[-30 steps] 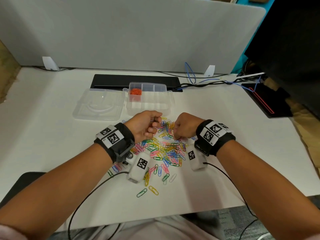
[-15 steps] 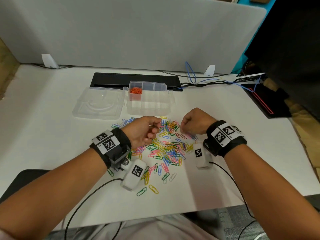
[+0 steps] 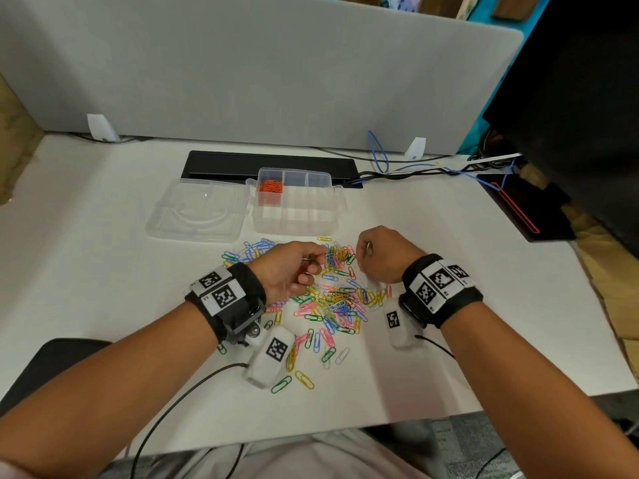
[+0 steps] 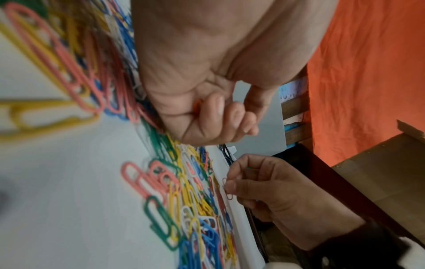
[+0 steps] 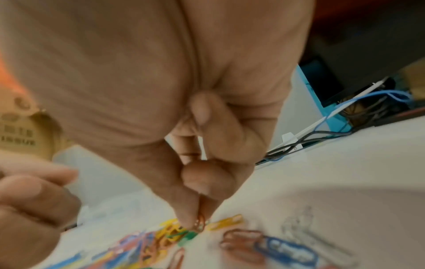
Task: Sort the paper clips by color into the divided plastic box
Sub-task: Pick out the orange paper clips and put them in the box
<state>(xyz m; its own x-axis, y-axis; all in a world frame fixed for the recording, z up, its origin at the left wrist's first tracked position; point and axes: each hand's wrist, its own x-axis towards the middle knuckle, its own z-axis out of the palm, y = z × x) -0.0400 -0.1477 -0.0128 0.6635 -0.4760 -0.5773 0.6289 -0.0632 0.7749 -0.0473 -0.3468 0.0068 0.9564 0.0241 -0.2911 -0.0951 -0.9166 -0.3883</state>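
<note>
On the white desk [image 3: 103,257], divided box [image 3: 301,216] holds orange clips [image 3: 270,187]; both hands [image 3: 287,271] [image 3: 383,254] pinch clips.

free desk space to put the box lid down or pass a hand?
Bare desk left of the open lid; bare again right of the divided box, up to the black pad. Crowded: the paper clip pile, where the left hand and right hand work.

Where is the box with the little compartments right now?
In the head view the divided plastic box sits on the white table, just beyond the paper clip pile, with its clear lid open flat on its left.
</note>
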